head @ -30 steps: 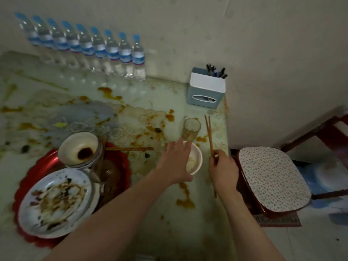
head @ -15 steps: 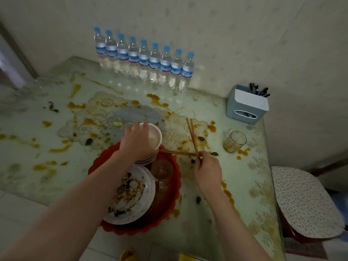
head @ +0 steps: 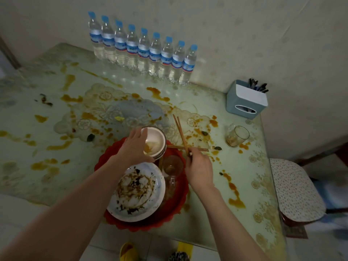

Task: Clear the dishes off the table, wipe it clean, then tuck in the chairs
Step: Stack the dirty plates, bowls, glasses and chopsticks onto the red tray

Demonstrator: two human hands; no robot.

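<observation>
A red basin (head: 175, 210) stands at the table's near edge with a dirty white plate (head: 137, 193), a glass (head: 172, 167) and stacked bowls in it. My left hand (head: 134, 147) grips a small white bowl (head: 155, 142) that sits on top of the stacked bowls. My right hand (head: 197, 166) pinches a pair of wooden chopsticks (head: 179, 131) that point away from me. Another pair of chopsticks (head: 188, 147) lies across the basin's far rim. A used glass (head: 237, 136) stands on the stained table (head: 56, 110) to the right.
A row of several water bottles (head: 143, 51) lines the wall at the back. A blue-and-white tissue box with pens (head: 246, 99) sits at the table's far right corner. A chair with a patterned cushion (head: 295, 191) stands to the right of the table.
My left hand lifted the white bowl from the table's right side and brought it left onto the stacked bowls in the basin. My right hand carried the chopsticks along to the basin.
</observation>
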